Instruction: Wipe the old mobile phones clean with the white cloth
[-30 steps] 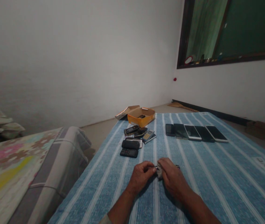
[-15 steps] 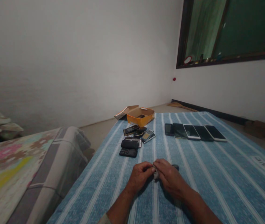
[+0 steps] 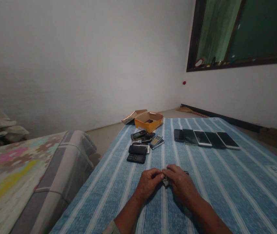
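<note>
My left hand (image 3: pixel 149 183) is closed, its thumb and fingertips pinching a small greyish crumpled piece (image 3: pixel 165 183) that looks like cloth or paper. From the other side my right hand (image 3: pixel 181 182) bends its fingers onto the same piece, the fingertips of both hands meeting. Most of the piece is hidden by the fingers. Just behind my right hand the end of a dark object (image 3: pixel 186 173) shows, perhaps a phone; the rest of it is covered.
A striped blue cloth (image 3: pixel 114 201) covers the surface. Ahead lie several keypad phones (image 3: pixel 136 158) in a loose pile, before an open orange box (image 3: pixel 145 126). Several flat smartphones (image 3: pixel 202 138) form a row at the right. A bed with a flowered cover (image 3: pixel 14 165) stands left.
The view has shifted slightly left, so things sit a little further right. My right fingers have lifted and bent a bit over the crumpled piece; both hands stay together.
</note>
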Available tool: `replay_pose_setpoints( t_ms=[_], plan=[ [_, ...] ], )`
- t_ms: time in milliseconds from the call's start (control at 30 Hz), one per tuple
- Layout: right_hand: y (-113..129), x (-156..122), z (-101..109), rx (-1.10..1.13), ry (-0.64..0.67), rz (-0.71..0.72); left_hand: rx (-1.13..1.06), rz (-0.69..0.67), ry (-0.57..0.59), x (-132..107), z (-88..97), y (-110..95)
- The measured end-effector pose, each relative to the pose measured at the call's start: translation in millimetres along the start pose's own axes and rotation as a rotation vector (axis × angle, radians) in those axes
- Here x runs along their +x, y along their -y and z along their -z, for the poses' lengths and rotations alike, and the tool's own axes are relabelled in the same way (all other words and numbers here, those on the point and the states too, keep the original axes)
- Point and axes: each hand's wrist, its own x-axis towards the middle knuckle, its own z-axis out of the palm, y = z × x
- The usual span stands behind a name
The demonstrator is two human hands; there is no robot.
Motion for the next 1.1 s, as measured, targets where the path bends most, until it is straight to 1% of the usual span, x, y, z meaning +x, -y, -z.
replay_pose_setpoints(
  t_ms=[67, 200, 400, 600, 800, 967, 1100],
  plan=[
    [0, -1, -2, -0.046, -0.009, 0.011, 0.015, -0.004, 0.0, 0, 0.0, 0],
    [-1, -1, -8, -0.09, -0.049, 0.077, 0.006, -0.007, 0.007, 0, 0.6, 1],
    [2, 0, -15, -0.051, -0.054, 0.115, 0.03, -0.008, 0.035, 0, 3.5, 2],
    [-5, -1, -6, 0.027, -0.032, 0.132, 0.016, 0.019, 0.033, 0, 3.7, 2],
    [-14, -3, 3, 0.016, -0.028, 0.068, 0.039, 0.018, 0.001, -1, 0.7, -4],
    [-12, -3, -6, -0.015, -0.102, 0.123, 0.024, 0.018, 0.009, -1, 0.1, -8],
    [-6, -1, -13, -0.015, -0.109, 0.149, 0.015, 0.014, 0.03, -1, 1.7, -9]
  ],
)
